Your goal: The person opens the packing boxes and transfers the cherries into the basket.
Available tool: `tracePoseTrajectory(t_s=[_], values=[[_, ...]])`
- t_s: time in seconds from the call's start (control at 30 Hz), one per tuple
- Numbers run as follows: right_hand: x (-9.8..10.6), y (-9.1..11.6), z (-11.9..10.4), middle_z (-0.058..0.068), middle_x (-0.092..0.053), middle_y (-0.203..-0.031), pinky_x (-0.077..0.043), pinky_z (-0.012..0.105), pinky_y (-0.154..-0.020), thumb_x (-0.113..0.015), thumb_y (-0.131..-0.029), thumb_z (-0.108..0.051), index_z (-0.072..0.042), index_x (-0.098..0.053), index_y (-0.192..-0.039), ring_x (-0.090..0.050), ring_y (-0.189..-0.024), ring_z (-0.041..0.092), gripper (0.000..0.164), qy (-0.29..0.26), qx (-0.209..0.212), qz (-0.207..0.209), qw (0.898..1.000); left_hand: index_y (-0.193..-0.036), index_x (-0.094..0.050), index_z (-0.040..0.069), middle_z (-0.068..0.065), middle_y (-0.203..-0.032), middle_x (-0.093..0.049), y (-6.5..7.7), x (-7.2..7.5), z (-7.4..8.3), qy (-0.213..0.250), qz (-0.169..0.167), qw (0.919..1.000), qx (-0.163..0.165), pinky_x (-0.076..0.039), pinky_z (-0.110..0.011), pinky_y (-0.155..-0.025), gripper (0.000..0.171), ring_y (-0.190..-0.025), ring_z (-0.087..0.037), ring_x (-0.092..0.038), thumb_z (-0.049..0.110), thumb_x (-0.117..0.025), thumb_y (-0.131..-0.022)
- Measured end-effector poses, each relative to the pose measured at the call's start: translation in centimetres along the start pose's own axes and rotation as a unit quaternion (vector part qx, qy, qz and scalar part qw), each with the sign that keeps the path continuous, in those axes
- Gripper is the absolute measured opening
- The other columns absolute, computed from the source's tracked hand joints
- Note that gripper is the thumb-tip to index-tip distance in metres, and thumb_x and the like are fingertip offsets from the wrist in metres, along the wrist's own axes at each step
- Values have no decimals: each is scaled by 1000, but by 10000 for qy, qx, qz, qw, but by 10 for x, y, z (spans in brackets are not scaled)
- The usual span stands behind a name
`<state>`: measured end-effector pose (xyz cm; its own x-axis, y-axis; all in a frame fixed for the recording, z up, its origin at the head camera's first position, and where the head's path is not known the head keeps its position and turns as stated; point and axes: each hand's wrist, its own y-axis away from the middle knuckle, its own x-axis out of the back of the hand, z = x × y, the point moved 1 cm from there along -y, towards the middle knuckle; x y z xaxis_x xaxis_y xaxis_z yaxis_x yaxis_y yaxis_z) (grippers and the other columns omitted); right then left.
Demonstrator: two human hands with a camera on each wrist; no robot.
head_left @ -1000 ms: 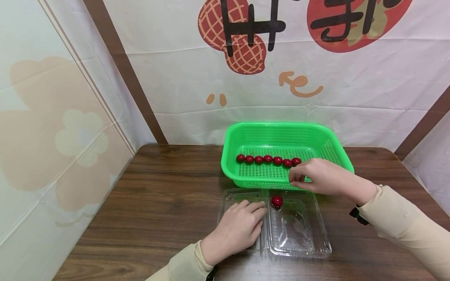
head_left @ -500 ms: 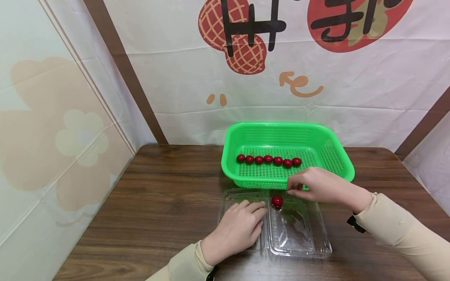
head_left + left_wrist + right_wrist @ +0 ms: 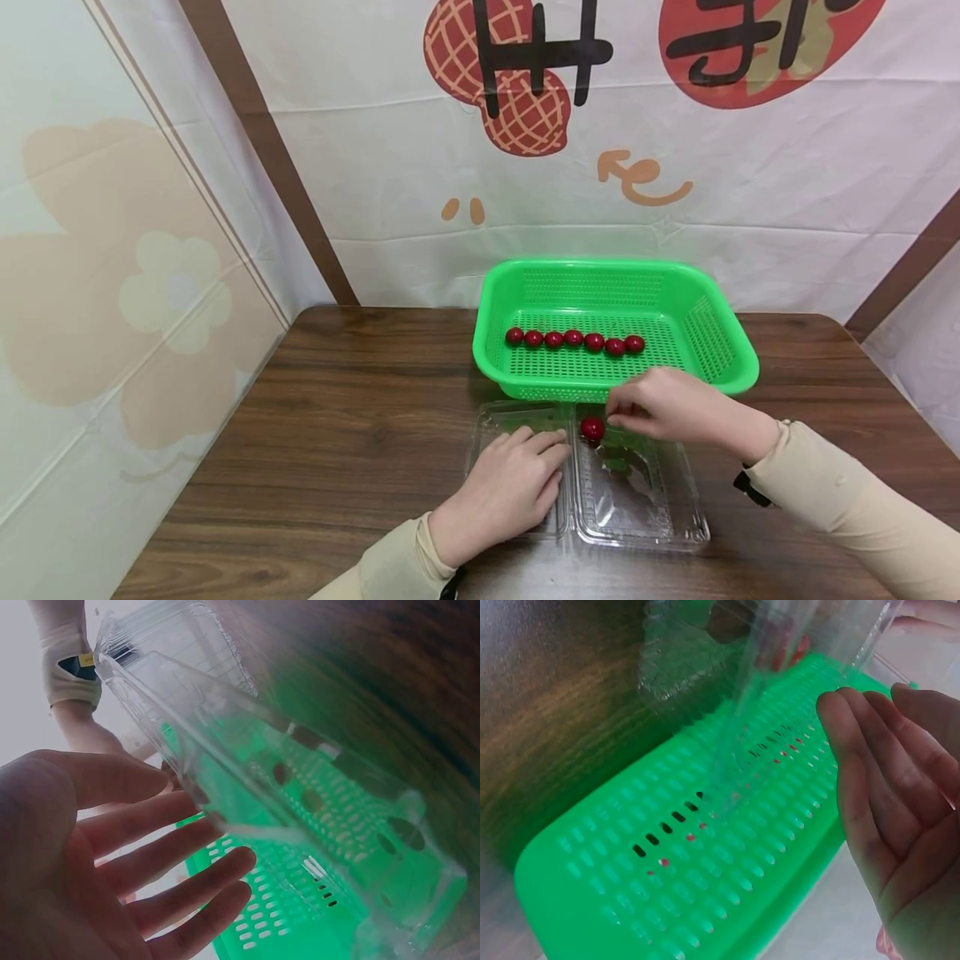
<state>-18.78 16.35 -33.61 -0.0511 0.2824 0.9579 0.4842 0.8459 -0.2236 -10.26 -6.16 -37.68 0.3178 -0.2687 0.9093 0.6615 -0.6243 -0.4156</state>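
Over the left half of a clear plastic clamshell box, my left hand rests with its fingers loosely spread; in the left wrist view its fingers lie apart beside the clear wall. One red cherry-like ball sits at the far inner corner of the box's right half. Right beside that ball are the fingertips of my right hand, its fingers bent toward the thumb. No red shows between them, and I cannot tell whether they pinch something small. In the right wrist view the right fingers are close together.
Behind the box stands a green perforated basket, holding a row of several red cherry-like balls. Both containers are on a brown wooden table. A white printed cloth hangs behind the table.
My right hand has come from the basket's front rim down and left to the red ball in the box. The left hand and the balls have stayed in place.
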Motion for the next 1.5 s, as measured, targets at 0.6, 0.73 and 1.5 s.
tracePoseTrajectory(t_s=[0.6, 0.73, 1.5], values=[[-24, -5, -4, -15, -54, -57, -46, 23, -46, -66, -80, -20, -19, -65, -69, -41, -48, -5, 12, 464, -223, -61, 9987, -106, -69, 15, 0, -113, -66, 0, -1, 0, -49, 59, 10000, -15, -49, -30, -67, 27, -91, -16, -57, 23, -59, -83], [-28, -8, -5, -14, -53, -56, -46, 24, -46, -66, -80, -18, -19, -64, -67, -41, -47, -4, 13, 564, -337, 59, 9978, -106, -69, 14, 0, -113, -66, 0, 0, -1, -69, 54, 10000, -16, -49, -30, -67, 27, -91, -16, -57, 23, -59, -82], [-51, -13, -5, -11, -48, -52, -41, 28, -43, -68, -79, -32, -21, -55, -63, -40, -45, 2, 24, 688, -790, 205, 9943, -106, -69, 14, 0, -114, -65, 0, 0, 0, -32, -68, 10000, 20, -50, -31, -67, 27, -91, -16, -57, 23, -58, -83]])
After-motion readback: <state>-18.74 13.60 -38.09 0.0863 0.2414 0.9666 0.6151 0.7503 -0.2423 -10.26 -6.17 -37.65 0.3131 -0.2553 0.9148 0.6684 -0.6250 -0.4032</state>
